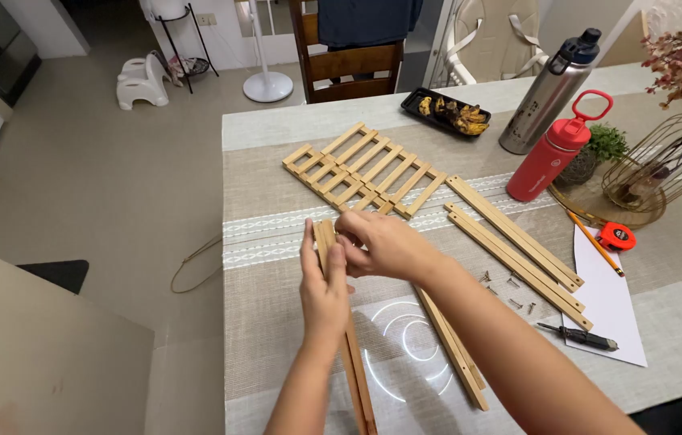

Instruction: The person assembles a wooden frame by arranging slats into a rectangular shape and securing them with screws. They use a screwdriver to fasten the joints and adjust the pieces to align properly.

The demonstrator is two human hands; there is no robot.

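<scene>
No packages, labels, signs or screens can be made out here.

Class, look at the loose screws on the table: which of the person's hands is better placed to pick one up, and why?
Probably the right hand: the screws lie on its side, beside that forearm, while the left hand grips the wooden slats.

Left hand (323, 282): I see it bare, no glove, no ring, no watch.
Right hand (381, 244): I see it bare, no glove, no ring on the fingers in view.
Left forearm (300, 387): uncovered up to the frame edge, no sleeve or strap.
Right forearm (510, 354): uncovered up to the frame edge, no sleeve, wristband or marking.
Fingernails: short, unpainted as far as I can tell.
</scene>
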